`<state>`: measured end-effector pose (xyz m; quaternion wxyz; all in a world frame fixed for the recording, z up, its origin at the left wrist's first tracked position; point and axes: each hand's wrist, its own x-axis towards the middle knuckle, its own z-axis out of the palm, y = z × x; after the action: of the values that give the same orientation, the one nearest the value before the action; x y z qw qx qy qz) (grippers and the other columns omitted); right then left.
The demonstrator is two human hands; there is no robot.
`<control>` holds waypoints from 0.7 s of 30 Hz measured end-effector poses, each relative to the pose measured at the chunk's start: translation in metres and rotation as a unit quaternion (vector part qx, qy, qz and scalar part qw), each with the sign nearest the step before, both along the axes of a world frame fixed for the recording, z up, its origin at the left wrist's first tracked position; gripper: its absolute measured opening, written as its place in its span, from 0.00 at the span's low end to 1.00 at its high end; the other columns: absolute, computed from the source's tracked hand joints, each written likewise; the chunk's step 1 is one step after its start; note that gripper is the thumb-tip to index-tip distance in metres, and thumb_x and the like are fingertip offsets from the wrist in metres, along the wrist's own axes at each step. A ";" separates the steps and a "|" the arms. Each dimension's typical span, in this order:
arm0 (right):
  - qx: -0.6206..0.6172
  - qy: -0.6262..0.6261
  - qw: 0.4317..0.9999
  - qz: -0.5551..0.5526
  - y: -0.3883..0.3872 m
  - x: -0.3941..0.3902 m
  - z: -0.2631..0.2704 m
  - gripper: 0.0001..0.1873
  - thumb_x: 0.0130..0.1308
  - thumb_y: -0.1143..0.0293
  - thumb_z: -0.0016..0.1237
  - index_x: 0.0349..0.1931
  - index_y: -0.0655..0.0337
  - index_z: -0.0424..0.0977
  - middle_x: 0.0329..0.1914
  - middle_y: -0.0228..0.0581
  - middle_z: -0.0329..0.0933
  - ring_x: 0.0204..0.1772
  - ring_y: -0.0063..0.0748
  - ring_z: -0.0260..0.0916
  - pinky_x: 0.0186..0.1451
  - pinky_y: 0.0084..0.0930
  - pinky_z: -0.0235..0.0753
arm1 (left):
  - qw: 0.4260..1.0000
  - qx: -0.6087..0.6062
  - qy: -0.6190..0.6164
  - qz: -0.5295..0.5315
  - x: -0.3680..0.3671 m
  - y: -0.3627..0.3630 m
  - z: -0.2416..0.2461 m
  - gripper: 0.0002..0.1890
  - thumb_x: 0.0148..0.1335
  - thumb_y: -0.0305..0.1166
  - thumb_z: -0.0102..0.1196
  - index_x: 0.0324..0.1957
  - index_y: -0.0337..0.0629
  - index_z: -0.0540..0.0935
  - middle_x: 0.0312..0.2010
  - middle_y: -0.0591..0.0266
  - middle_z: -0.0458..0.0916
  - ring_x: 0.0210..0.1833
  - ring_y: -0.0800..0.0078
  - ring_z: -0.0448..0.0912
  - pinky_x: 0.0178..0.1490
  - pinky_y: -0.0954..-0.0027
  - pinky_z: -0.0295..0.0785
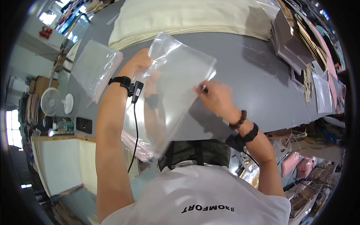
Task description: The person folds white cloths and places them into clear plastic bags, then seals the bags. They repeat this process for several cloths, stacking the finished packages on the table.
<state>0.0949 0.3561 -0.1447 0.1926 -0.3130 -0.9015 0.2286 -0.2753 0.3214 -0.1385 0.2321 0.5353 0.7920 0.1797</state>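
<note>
A clear plastic bag [180, 70] is spread out in front of me, tilted above the grey table [253, 84]. My left hand [143, 59] grips its upper left edge, with part of the fingers behind the film. At the bag's right edge, my right hand [216, 97] pinches the film between thumb and fingertips. Under the bag's lower end, more plastic bags with pink edges [137, 146] show at the table's front edge. To the left of my left hand lies a stack of clear bags [95, 67], also edged in pink.
Folded cream fabric [191, 17] is piled at the back of the table. Brown cardboard pieces [292, 42] stand at the right. Toward the left are a small white fan [51, 101], a plastic bottle [64, 125] and a smartphone [84, 125]. A cable [136, 126] hangs from my left wrist.
</note>
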 end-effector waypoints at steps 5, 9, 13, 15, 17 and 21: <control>0.039 -0.023 0.987 -0.155 0.073 -0.018 0.004 0.31 0.72 0.40 0.59 0.60 0.57 0.83 0.47 0.46 0.83 0.43 0.50 0.85 0.43 0.43 0.82 | 0.989 -0.062 0.005 -0.131 0.038 0.054 0.001 0.27 0.63 0.22 0.52 0.65 0.41 0.83 0.56 0.41 0.88 0.58 0.40 0.84 0.63 0.50 0.77; -0.008 -0.088 0.993 -0.078 0.069 -0.014 -0.015 0.36 0.71 0.41 0.61 0.67 0.61 0.77 0.46 0.46 0.81 0.44 0.53 0.83 0.43 0.44 0.80 | 0.983 -0.071 0.020 -0.166 0.055 0.054 0.000 0.25 0.65 0.26 0.56 0.66 0.39 0.82 0.62 0.41 0.84 0.64 0.42 0.80 0.68 0.50 0.75; 0.001 -0.010 0.997 -0.080 0.039 -0.003 -0.026 0.30 0.71 0.54 0.64 0.66 0.64 0.75 0.44 0.48 0.78 0.42 0.55 0.80 0.42 0.47 0.80 | 0.982 0.132 0.036 -0.129 0.068 0.021 -0.014 0.29 0.64 0.36 0.67 0.66 0.36 0.81 0.58 0.46 0.82 0.64 0.47 0.78 0.68 0.52 0.73; -0.013 -0.008 0.996 -0.093 0.028 -0.005 -0.026 0.29 0.71 0.56 0.65 0.65 0.65 0.76 0.45 0.47 0.78 0.40 0.51 0.81 0.39 0.44 0.80 | 0.984 0.154 0.005 -0.088 0.077 0.013 -0.026 0.29 0.64 0.38 0.69 0.65 0.38 0.82 0.61 0.50 0.80 0.66 0.48 0.75 0.70 0.53 0.71; -0.010 0.007 0.996 -0.088 0.017 -0.008 -0.024 0.29 0.71 0.57 0.65 0.65 0.65 0.76 0.46 0.46 0.79 0.39 0.50 0.82 0.37 0.42 0.80 | 0.984 0.166 0.003 -0.061 0.087 0.009 -0.037 0.27 0.65 0.38 0.69 0.64 0.40 0.84 0.62 0.52 0.79 0.65 0.49 0.75 0.71 0.54 0.70; -0.019 -0.026 0.997 -0.074 0.003 -0.008 -0.019 0.27 0.71 0.61 0.65 0.65 0.65 0.77 0.49 0.46 0.80 0.37 0.48 0.83 0.35 0.40 0.81 | 0.977 0.205 -0.004 -0.055 0.106 0.014 -0.050 0.21 0.66 0.35 0.68 0.60 0.41 0.88 0.58 0.54 0.81 0.61 0.51 0.75 0.69 0.54 0.71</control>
<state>0.0864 0.3591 -0.1642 0.1795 -0.3883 -0.8761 0.2226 -0.1691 0.3357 -0.1881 0.1297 0.6132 0.7070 0.3275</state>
